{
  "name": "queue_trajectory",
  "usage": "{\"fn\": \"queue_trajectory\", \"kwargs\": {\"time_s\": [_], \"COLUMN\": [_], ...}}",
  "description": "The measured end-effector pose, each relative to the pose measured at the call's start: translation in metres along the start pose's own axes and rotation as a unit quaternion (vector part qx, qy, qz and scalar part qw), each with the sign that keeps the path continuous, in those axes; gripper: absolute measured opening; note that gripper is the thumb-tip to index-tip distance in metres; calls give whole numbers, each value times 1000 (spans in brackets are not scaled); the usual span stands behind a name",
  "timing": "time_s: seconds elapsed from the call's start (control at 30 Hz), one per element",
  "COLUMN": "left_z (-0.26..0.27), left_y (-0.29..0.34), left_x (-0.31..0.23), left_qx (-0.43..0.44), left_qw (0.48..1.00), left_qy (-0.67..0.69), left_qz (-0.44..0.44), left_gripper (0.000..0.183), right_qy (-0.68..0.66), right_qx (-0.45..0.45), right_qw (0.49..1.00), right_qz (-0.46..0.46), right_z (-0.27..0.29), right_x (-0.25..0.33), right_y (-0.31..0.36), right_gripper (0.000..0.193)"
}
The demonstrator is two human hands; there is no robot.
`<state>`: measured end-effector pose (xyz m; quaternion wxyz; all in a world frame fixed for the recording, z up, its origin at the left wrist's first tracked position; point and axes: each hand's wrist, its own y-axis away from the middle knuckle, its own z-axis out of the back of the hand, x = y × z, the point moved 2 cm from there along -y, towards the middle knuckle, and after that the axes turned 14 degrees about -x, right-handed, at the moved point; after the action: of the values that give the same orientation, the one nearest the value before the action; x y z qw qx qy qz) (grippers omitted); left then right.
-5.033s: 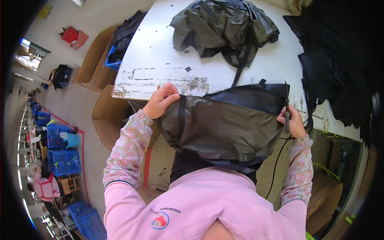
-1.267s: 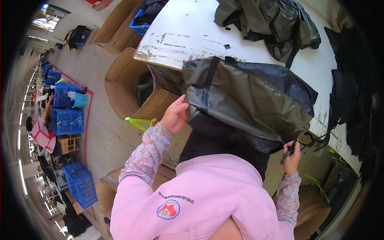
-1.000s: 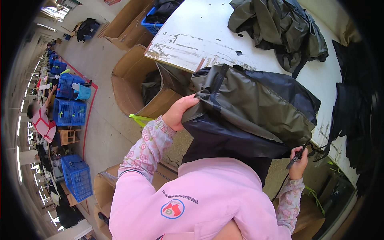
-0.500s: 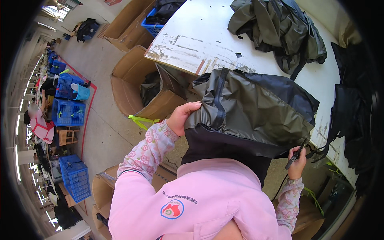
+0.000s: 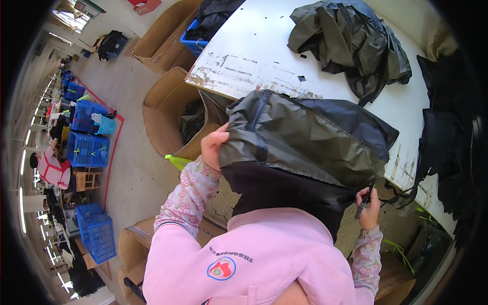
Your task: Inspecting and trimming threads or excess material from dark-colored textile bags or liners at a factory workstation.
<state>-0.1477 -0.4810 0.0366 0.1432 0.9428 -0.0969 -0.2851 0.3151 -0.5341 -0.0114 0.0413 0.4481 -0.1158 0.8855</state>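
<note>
Far left of the frame: a co-worker in a pink top [image 5: 53, 170] stands beside stacked blue crates [image 5: 89, 148], well apart from the work. Between these and the centre, a cardboard box [image 5: 165, 99] stands on the floor, dark fabric inside it.

Left of centre: the left hand [image 5: 214, 146] pinches the left edge of an olive-and-black fabric piece [image 5: 310, 145], thumb uppermost; the other fingers are partly covered. The fabric piece occupies the centre of the frame, its upper part over the near edge of the white worktop [image 5: 244, 56], its lower part over the person's lap. Where its black panel ends and the dark trousers begin is unclear.

Upper right: a crumpled olive heap [image 5: 351, 46] lies on the worktop.

Right of centre: the right hand [image 5: 369, 211] is closed round a small black tool [image 5: 363, 207], possibly snips, by the fabric's lower right corner. Whether its fingers also pinch the cloth could not be established.

Far right: black fabric [image 5: 442, 140] hangs past the worktop's edge.

Handling assessment: the slick cloth appears prone to slipping and creasing, so light, even tension from the left hand would be sound. The tool's tip should point clear of the panel and the fingers.
</note>
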Motion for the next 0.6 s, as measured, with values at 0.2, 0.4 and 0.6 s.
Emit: {"fn": "queue_trajectory", "kwargs": {"time_s": [0.2,0.4,0.6], "left_z": [13,28,23], "left_y": [12,32,43], "left_x": [-53,-89,-105], "left_qx": [-40,-69,-78], "left_qw": [996,989,987], "left_qy": [3,6,-20], "left_qz": [-81,-132,-141], "left_gripper": [59,55,56], "right_qy": [-34,-56,-69], "right_qx": [27,52,78], "right_qw": [999,996,991], "right_qz": [7,38,79], "right_z": [-13,-32,-60], "right_x": [24,47,120], "right_y": [-34,-65,-92], "right_gripper": [19,18,25]}}
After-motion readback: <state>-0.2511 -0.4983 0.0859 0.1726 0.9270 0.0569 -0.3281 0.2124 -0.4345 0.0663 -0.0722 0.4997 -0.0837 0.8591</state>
